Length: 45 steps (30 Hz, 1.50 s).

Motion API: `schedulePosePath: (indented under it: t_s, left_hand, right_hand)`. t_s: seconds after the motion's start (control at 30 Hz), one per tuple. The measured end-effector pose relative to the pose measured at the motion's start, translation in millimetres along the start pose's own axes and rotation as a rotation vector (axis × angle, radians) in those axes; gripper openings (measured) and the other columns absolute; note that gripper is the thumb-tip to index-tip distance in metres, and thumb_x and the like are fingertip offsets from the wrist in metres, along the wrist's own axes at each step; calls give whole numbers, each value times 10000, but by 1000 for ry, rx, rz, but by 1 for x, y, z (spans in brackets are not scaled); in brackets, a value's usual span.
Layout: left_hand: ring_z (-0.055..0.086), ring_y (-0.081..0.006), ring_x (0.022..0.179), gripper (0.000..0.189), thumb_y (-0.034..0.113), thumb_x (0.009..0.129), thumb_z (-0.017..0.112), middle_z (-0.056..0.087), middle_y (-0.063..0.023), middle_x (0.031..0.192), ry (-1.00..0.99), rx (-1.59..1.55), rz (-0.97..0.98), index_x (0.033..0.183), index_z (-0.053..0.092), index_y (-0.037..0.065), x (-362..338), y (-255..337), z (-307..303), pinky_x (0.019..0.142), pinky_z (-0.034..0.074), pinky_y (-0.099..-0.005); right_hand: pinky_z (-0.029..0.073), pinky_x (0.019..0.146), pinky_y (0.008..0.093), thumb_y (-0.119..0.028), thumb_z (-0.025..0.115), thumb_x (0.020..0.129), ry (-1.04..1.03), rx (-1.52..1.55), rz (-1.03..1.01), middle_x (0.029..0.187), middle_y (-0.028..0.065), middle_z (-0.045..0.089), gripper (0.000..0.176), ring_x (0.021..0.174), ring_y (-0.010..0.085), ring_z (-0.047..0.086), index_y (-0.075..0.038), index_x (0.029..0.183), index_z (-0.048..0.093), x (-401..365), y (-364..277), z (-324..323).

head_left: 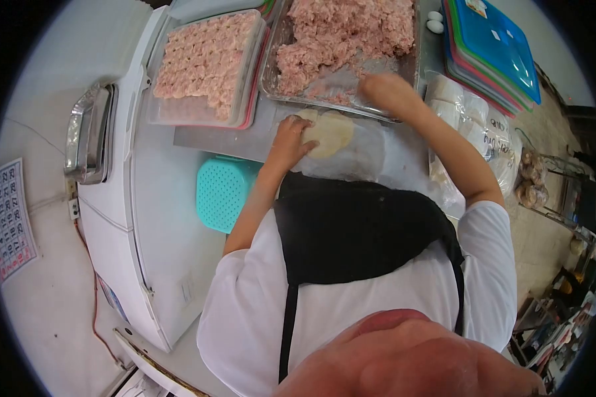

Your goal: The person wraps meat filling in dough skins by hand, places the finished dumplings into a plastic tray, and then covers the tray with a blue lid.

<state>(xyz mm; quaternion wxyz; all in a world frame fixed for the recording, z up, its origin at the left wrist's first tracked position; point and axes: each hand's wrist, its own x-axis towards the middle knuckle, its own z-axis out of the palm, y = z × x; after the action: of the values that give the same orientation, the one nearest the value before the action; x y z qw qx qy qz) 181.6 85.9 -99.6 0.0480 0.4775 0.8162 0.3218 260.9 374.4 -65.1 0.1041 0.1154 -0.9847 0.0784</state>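
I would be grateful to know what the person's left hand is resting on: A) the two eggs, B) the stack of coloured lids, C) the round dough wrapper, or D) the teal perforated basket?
C: the left hand lies on the round dough wrapper, while the right hand is over the metal tray of minced meat.

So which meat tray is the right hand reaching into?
The metal tray of loose mince, where the right hand is; the plastic box holds neat rows.
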Motion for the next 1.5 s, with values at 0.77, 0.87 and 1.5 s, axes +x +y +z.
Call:
schedulePosePath:
  t_s: [0.77, 0.87, 1.5]
  left_hand:
    - [613, -183, 979, 257, 112, 921, 529, 615, -99, 1068, 326, -1411, -446, 1152, 529, 0, 34, -11, -85, 837, 515, -336]
    - [583, -234, 1071, 319, 167, 952, 498, 583, -117, 1131, 394, -1367, -472, 1212, 490, -17, 55, -23, -103, 924, 483, -373]
    - [391, -318, 1275, 814, 660, 895, 315, 429, -164, 1366, 76, -2031, -311, 1327, 391, -26, 172, 26, -86, 1082, 259, -510]
  right_hand:
    - [516, 660, 452, -200, 543, 844, -278, -44, 362, 772, 194, 656, 242, 747, 347, 653, -8, 782, 677, 24, -74, -28]
    - [501, 612, 431, -209, 552, 855, -253, 123, 401, 746, 171, 654, 251, 683, 334, 638, 4, 800, 672, 46, -84, -28]
    - [483, 690, 386, -250, 570, 915, 228, 154, 655, 859, 140, 647, 294, 804, 288, 619, -46, 1118, 631, 29, -101, -94]
